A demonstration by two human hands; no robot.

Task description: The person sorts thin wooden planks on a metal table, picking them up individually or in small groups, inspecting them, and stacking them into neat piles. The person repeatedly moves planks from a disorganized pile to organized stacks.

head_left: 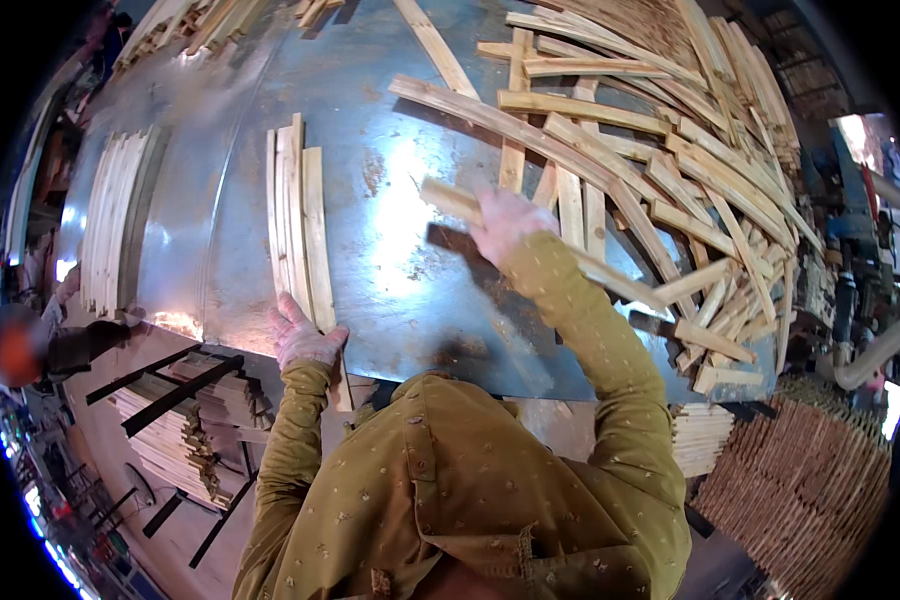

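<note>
My right hand point(511, 222) is closed around a pale wooden slat point(450, 199). The slat is lifted over the metal-topped table point(370, 270), and its dark shadow falls below it. Behind my wrist it runs on toward the heap of loose slats point(620, 125) on the right. My left hand point(308, 332) rests at the near end of a small row of slats point(292, 220), thumb and fingers apart. These slats lie side by side, pointing away from me, with their ends uneven. One slat end sticks out past the table edge beneath my left hand.
Further left lies another row of slats point(120, 220). A person with an orange head covering point(15, 345) stands at the left table end. Below the edge are stacked boards on a black-armed rack point(170, 435) and a large wood stack point(795, 485) at right.
</note>
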